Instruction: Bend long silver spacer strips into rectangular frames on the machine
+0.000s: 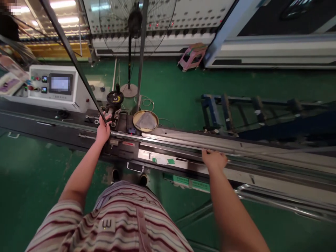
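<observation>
Nearest the camera, at the bottom centre of the frame, is a striped shirt in cream and dark red (126,220); beyond it, a long machine bed of dark and bare metal (194,168) crosses from the left edge to the lower right. On it lies a long, thin, shiny metal strip (157,141), running from left of centre towards the right of the frame; the right hand (215,160), right of centre, rests over it with fingers bent down at its edge, apparently grasping it, though I cannot tell how firmly. The left hand (103,131), left of centre, has its fingers spread at the lower end of a straight dark bar (72,57) that slants down from the upper left; whether the palm closes on that bar or only touches it, I cannot tell.

The strip looks stiff across its width, fairly light for its length and smooth enough to slide; being so slender, it would likely flex or whip if lifted at one end; two well-separated holds on its long edges should suit it best, fingertips kept lightly placed, since metal edges may be sharp.
</observation>
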Motion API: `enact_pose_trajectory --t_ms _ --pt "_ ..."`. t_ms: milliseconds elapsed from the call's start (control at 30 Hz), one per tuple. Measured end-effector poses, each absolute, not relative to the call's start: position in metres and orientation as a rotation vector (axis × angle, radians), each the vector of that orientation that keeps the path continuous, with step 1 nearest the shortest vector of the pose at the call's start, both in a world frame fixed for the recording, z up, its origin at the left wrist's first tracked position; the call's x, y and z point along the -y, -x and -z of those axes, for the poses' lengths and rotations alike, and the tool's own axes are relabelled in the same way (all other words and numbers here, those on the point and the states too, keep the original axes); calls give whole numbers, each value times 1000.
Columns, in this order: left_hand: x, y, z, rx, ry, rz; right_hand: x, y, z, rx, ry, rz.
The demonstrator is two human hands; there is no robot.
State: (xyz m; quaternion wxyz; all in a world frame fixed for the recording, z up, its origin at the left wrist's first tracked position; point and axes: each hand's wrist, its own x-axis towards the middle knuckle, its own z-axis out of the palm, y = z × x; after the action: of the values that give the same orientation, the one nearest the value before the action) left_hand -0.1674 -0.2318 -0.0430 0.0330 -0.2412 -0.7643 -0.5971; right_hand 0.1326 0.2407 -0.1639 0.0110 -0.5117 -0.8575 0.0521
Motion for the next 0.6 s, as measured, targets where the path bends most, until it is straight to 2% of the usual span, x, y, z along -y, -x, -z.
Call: enact_pose_trajectory --t_ms 300,467,600 --pt "364 258 41 2393 704 1635 -110 -47 163 2825 1353 -148" --pt "427 302 30 2472 664 1412 -73 -33 156 2708 1166 -589" --pt "473 335 25 2475 584 1291 -77 -38 127 2080 1533 -859"
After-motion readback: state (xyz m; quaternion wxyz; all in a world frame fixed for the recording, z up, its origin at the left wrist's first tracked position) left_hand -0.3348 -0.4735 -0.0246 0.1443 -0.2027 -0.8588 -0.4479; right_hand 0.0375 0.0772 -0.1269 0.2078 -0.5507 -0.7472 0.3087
